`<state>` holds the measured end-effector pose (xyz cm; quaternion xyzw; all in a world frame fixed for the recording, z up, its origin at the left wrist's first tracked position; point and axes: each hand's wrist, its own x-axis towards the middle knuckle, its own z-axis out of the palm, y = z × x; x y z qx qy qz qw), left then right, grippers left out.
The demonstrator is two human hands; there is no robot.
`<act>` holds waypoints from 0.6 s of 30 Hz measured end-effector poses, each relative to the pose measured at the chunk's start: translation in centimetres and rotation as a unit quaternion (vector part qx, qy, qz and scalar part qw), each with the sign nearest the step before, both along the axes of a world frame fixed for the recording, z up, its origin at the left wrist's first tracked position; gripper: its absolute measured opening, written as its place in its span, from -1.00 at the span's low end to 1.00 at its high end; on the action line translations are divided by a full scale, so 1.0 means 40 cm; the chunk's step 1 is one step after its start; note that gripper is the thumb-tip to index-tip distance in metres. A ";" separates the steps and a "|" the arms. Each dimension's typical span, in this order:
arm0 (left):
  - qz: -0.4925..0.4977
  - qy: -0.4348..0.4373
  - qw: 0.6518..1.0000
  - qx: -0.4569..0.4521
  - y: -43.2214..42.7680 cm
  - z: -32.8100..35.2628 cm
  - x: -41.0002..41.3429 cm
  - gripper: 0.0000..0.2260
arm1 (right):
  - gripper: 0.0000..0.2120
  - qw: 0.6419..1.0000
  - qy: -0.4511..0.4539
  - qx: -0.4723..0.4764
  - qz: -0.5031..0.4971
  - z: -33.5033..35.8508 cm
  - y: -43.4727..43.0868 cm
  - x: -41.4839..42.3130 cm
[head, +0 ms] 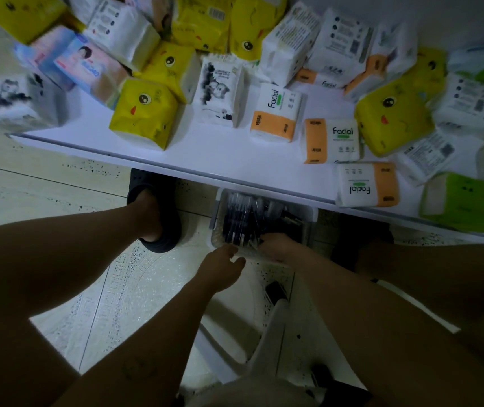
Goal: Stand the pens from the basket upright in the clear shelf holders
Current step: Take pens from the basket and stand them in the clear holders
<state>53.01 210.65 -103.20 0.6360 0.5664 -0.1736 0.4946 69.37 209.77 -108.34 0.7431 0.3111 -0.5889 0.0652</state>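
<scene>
Barely started: basket [216, 221] full of pens [242, 220], no holders in view; right hand [276, 245] among pens, grip unclear; left hand [223, 267] loosely open, empty.

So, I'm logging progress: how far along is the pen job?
Nothing looks done: no holders in view, and the basket on the floor holds many pens. In hand: the right hand is down among them, grip unclear; the left hand hovers at the near rim. Left: standing every pen upright.
</scene>
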 end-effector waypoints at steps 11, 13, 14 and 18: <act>0.006 -0.036 0.999 -0.017 0.011 -0.021 0.057 -0.71 | -0.88 0.972 -0.020 0.067 -0.225 0.035 -0.052 0.033; -0.007 -0.039 0.999 -0.017 0.017 -0.034 0.080 -0.75 | -0.85 0.960 -0.029 0.091 -0.262 0.057 -0.079 0.042; -0.015 -0.043 0.999 -0.012 0.022 -0.042 0.091 -0.75 | -0.82 0.958 -0.040 0.095 -0.266 0.069 -0.090 0.044; -0.067 -0.047 0.997 -0.006 0.034 -0.067 0.127 -0.73 | -0.67 0.946 -0.036 0.113 -0.301 0.101 -0.132 0.043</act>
